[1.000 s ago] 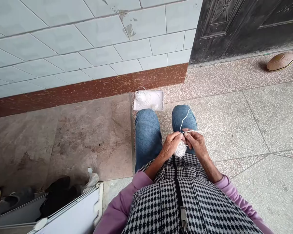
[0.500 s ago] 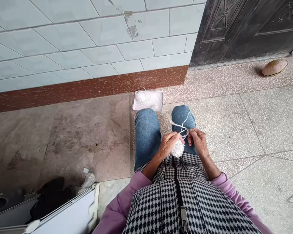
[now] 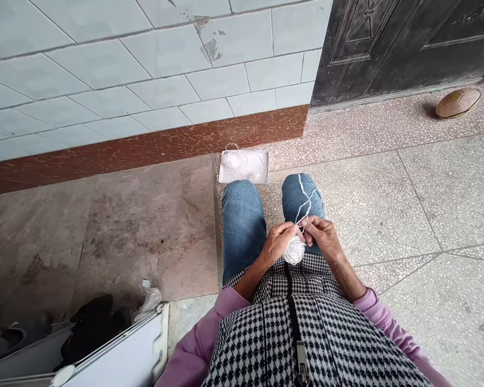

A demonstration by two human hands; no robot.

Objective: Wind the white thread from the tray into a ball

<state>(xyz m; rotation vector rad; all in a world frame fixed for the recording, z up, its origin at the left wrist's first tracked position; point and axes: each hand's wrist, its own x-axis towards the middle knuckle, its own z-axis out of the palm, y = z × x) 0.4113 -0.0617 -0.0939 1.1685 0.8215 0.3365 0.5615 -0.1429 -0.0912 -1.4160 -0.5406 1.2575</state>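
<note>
A white ball of yarn [image 3: 294,251] rests in my lap, just below my two hands. My left hand [image 3: 281,239] is closed, its thumb and fingers pinching white yarn above the ball. Close beside it, my right hand [image 3: 321,234] pinches the same white yarn [image 3: 307,202] between thumb and fingertips. Loose strands cross and stretch up over my right knee. The fingertips of both hands nearly meet, and the exact grip points are partly hidden.
A shallow white box lid [image 3: 262,167] with loose white yarn [image 3: 234,160] lies on the floor past my knees, near the tiled wall [image 3: 157,88]. An open white container [image 3: 116,349] with dark items stands at lower left. A deflated-looking ball [image 3: 457,103] lies by the dark door [image 3: 395,37].
My right hand has moved left, up against my left hand. The crossing strands of yarn have shifted and now reach higher over my right knee.
</note>
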